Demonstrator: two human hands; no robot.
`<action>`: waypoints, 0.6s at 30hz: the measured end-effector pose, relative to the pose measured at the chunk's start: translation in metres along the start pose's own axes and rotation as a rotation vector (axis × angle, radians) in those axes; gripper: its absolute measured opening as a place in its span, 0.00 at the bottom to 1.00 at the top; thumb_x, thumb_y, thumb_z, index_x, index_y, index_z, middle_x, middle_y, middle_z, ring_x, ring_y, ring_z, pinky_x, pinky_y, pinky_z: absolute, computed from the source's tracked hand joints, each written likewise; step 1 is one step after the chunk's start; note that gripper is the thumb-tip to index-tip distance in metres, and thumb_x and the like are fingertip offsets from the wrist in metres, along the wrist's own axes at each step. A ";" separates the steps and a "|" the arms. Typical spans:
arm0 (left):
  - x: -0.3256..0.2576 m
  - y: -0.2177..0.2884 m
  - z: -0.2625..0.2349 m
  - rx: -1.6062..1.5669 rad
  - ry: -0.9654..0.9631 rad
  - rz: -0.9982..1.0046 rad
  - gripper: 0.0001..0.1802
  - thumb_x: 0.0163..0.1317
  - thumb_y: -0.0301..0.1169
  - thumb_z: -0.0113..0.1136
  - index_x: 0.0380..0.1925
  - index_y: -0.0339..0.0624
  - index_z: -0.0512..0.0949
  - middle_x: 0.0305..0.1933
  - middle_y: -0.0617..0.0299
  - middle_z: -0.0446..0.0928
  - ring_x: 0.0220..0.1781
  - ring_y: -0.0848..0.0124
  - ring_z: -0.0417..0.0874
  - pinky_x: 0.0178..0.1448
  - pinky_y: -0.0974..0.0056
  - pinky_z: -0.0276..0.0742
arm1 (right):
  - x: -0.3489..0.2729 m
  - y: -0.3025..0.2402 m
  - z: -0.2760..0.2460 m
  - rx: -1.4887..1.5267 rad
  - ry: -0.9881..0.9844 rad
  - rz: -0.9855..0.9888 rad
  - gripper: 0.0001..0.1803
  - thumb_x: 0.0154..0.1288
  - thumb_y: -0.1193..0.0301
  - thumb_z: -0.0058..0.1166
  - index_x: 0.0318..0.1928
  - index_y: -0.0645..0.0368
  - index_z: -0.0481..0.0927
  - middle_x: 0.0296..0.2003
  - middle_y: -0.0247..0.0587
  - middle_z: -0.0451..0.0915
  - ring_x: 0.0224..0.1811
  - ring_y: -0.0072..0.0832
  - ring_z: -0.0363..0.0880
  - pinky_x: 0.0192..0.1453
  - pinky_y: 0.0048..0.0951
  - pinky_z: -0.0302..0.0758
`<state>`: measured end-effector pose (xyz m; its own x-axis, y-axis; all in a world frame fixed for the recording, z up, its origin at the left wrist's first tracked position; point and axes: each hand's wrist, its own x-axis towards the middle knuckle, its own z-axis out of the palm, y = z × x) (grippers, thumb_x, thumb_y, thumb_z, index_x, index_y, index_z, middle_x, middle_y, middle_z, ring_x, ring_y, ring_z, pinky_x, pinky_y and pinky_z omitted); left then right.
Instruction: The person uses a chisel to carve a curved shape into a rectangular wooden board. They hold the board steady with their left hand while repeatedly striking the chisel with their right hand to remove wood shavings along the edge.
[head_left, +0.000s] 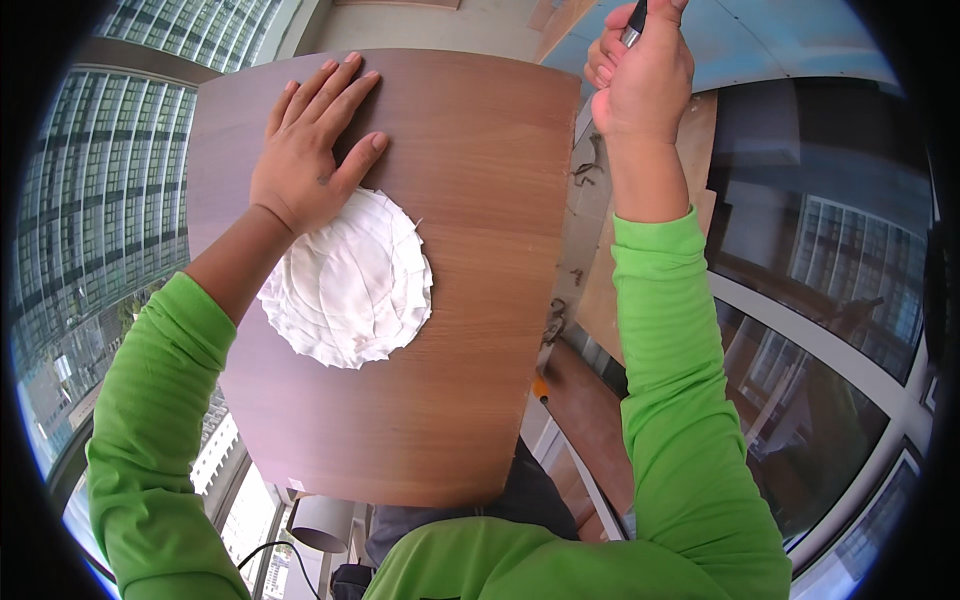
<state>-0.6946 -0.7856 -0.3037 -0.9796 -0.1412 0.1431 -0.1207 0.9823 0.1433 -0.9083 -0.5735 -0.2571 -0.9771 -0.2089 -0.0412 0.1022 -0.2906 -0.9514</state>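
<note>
A brown wood-grain board (480, 250) lies broad in front of me. My left hand (315, 145) rests on its far left part, palm down with the fingers outstretched, holding nothing. Just below that hand, and partly covered by its wrist, sits a round white pleated cloth pad (350, 285) with a frayed rim. Beyond the board's far right corner, my right hand (645, 85) is raised and closed around a slim black tool (633, 22) with a silvery band. The tool's upper end runs out of view, so I cannot tell its kind.
Tall windows (110, 190) show buildings on the left. To the right are a light wooden panel (600, 290), dark curled scraps (588, 165) on a ledge, and dark glass (820, 220) in pale frames. A light blue sheet (770, 40) lies at the far right. Below the board stands a grey-white cylinder (322, 522).
</note>
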 end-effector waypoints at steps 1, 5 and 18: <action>0.000 0.000 0.001 -0.001 -0.002 0.001 0.33 0.74 0.50 0.52 0.76 0.54 0.67 0.84 0.63 0.60 0.86 0.61 0.54 0.88 0.49 0.40 | 0.003 0.004 -0.004 0.020 0.001 0.013 0.33 0.75 0.36 0.51 0.27 0.51 0.70 0.13 0.22 0.58 0.10 0.15 0.54 0.14 0.20 0.51; -0.004 -0.003 -0.002 0.000 -0.007 -0.014 0.33 0.75 0.51 0.52 0.76 0.53 0.67 0.84 0.63 0.60 0.87 0.61 0.54 0.88 0.49 0.40 | -0.005 -0.017 0.009 0.027 0.040 -0.062 0.33 0.75 0.36 0.50 0.27 0.51 0.70 0.13 0.23 0.58 0.10 0.15 0.53 0.14 0.21 0.51; 0.004 0.001 -0.002 0.006 0.010 0.007 0.33 0.75 0.52 0.51 0.77 0.56 0.66 0.84 0.64 0.60 0.86 0.61 0.55 0.88 0.49 0.41 | 0.007 0.001 0.005 -0.093 0.070 -0.061 0.33 0.75 0.35 0.50 0.26 0.50 0.69 0.14 0.22 0.58 0.11 0.16 0.54 0.14 0.21 0.51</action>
<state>-0.6981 -0.7849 -0.3006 -0.9789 -0.1353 0.1534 -0.1147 0.9840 0.1361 -0.9138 -0.5804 -0.2569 -0.9919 -0.1266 -0.0004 0.0275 -0.2125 -0.9768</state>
